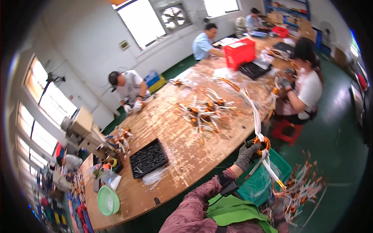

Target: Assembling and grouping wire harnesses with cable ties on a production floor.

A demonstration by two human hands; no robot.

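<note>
My left hand (245,156), in a grey glove, is closed around a ring-shaped coil (264,144) wound with copper wire. Long white-sleeved leads (256,116) run up and away from the coil, and others hang down to the right, ending in bare copper. A blurred greyish-pink shape (278,213) at the lower right, beside a heap of similar coils (301,194), seems to be my right hand; its fingers cannot be made out. Below my left hand stands a green plastic bin (280,165) with clear plastic film inside.
On the wooden table (163,120) lie a cluster of coils (206,110), a black tray (149,158) of small dark parts and a green bowl (108,200). A co-worker (307,83) sits at the right beside a red stool (287,131). Others work along the far side.
</note>
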